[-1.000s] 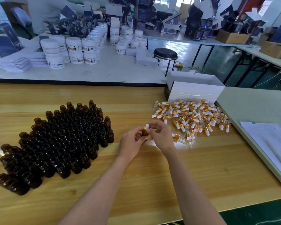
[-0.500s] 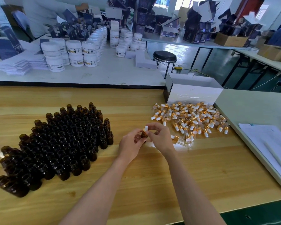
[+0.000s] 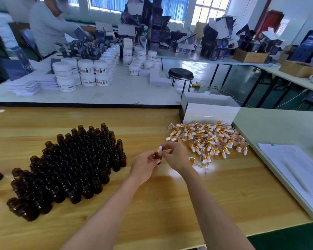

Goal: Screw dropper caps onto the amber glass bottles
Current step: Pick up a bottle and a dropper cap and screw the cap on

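Note:
Over the middle of the wooden table (image 3: 152,204), my left hand (image 3: 145,165) grips a small amber bottle (image 3: 158,156). My right hand (image 3: 175,156) pinches the dropper cap (image 3: 159,149) that sits on the bottle's neck; its white bulb sticks up between the fingers. A dense block of open amber bottles (image 3: 70,165) stands upright to the left. A heap of gold-and-white dropper caps (image 3: 206,139) lies to the right.
A white cardboard box (image 3: 210,112) stands behind the cap heap. Papers with a pen (image 3: 296,175) lie on the pale table at right. White jars (image 3: 83,73) and dark cartons crowd the table behind, where a person (image 3: 49,27) works. A black stool (image 3: 181,74) stands beyond.
Both hands stay on the same bottle and cap. The right fingers have shifted around the cap, and the camera has tilted up a little.

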